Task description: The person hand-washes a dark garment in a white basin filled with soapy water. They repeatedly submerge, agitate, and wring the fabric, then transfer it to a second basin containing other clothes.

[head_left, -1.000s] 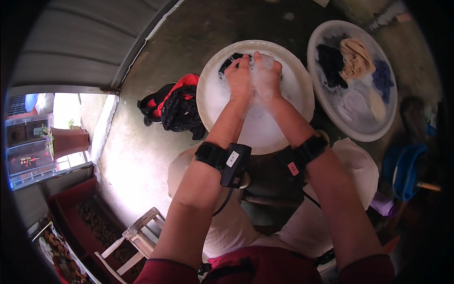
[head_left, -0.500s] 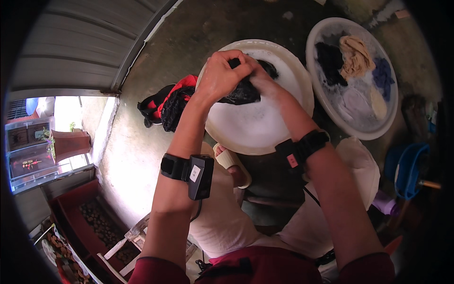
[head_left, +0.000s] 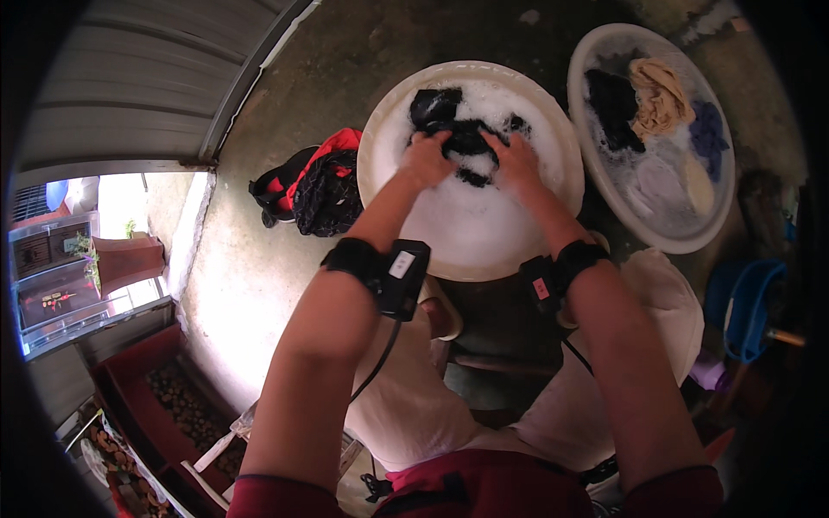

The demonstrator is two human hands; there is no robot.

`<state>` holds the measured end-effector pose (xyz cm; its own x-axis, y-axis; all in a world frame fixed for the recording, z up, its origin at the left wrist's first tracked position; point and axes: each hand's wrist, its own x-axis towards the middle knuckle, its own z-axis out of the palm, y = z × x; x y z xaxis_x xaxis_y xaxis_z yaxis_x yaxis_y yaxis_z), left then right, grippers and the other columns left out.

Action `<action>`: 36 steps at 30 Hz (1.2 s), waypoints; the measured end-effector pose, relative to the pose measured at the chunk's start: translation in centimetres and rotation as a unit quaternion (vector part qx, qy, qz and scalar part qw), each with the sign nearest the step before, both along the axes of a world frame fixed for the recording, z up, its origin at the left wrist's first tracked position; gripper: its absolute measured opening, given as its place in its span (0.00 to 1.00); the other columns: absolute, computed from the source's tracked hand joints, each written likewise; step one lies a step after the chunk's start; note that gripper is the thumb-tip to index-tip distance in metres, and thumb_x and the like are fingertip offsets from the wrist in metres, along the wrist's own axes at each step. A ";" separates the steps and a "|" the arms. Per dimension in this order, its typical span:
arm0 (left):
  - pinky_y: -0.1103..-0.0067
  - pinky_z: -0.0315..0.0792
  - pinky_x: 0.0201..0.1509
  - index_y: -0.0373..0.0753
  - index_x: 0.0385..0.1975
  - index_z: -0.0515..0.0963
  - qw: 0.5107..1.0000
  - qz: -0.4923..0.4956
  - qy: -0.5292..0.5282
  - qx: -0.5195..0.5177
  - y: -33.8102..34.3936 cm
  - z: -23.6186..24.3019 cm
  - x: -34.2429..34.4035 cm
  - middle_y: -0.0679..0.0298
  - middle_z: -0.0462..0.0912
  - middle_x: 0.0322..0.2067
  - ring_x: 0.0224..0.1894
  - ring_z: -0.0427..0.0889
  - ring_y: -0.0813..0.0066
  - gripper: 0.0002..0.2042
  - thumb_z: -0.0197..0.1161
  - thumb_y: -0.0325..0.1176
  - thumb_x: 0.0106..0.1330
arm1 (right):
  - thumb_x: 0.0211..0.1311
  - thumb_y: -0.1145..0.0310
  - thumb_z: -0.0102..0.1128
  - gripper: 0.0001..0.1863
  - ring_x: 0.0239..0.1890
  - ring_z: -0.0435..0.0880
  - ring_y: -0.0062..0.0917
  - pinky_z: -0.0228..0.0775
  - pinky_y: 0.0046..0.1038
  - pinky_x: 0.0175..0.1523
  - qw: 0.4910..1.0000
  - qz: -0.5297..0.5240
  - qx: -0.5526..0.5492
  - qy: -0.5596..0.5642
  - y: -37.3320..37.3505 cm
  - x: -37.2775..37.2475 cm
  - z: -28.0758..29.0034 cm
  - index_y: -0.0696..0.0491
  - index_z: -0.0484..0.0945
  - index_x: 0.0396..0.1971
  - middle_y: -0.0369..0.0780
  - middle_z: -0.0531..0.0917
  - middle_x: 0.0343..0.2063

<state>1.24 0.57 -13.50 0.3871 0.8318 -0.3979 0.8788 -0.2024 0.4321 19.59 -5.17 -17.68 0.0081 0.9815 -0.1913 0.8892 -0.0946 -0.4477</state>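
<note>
In the head view, a round cream basin (head_left: pixel 372 155) holds white suds and a wet black cloth (head_left: pixel 436 110), which lies bunched toward the far side. My left hand (head_left: pixel 427 161) is in the suds at the cloth's near left, fingers apart and touching it. My right hand (head_left: pixel 518 161) reaches into the cloth's right part, fingers also apart, their tips partly hidden by cloth and foam. Both forearms come up from the lower edge, each with a black strapped device.
An oval tub (head_left: pixel 583 43) at right holds soaking tan, black, blue and pale clothes. A black-and-red pile of clothing (head_left: pixel 324 198) lies on the floor at left. A blue plastic basin (head_left: pixel 738 315), a wooden stool (head_left: pixel 211 453) and a dark red trough (head_left: pixel 134 397) stand near me.
My hands were gathered over the black cloth at the basin's upper left half a second ago. They have since come apart and down into the suds, and the cloth now lies spread in them.
</note>
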 end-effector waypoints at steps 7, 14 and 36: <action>0.59 0.56 0.63 0.44 0.67 0.45 0.974 -0.102 0.187 -0.082 -2.9 -5.3 1.7 0.38 0.52 0.62 0.63 0.49 0.32 0.34 0.48 0.40 0.59 | 0.50 0.69 0.53 0.22 0.50 0.72 0.44 0.65 0.40 0.53 0.990 -0.062 -0.116 0.041 -0.5 -1.1 -6.2 0.40 0.72 0.49 0.50 0.70 0.50; 0.47 0.63 0.49 0.44 0.58 0.65 0.800 0.414 -0.283 -0.330 -0.8 3.2 1.6 0.54 0.64 0.57 0.57 0.62 0.46 0.27 0.49 0.53 0.64 | 0.47 0.75 0.52 0.16 0.43 0.74 0.46 0.69 0.38 0.47 0.955 -0.192 0.147 0.174 0.6 -3.9 5.1 0.48 0.78 0.39 0.46 0.72 0.43; 0.72 0.74 0.39 0.41 0.34 0.76 0.769 0.120 -0.561 -0.281 0.1 1.1 0.5 0.62 0.79 0.29 0.31 0.79 0.63 0.09 0.57 0.32 0.52 | 0.43 0.68 0.57 0.08 0.30 0.79 0.46 0.69 0.45 0.39 0.935 -0.011 0.283 0.214 1.4 -7.6 12.5 0.53 0.74 0.26 0.47 0.79 0.28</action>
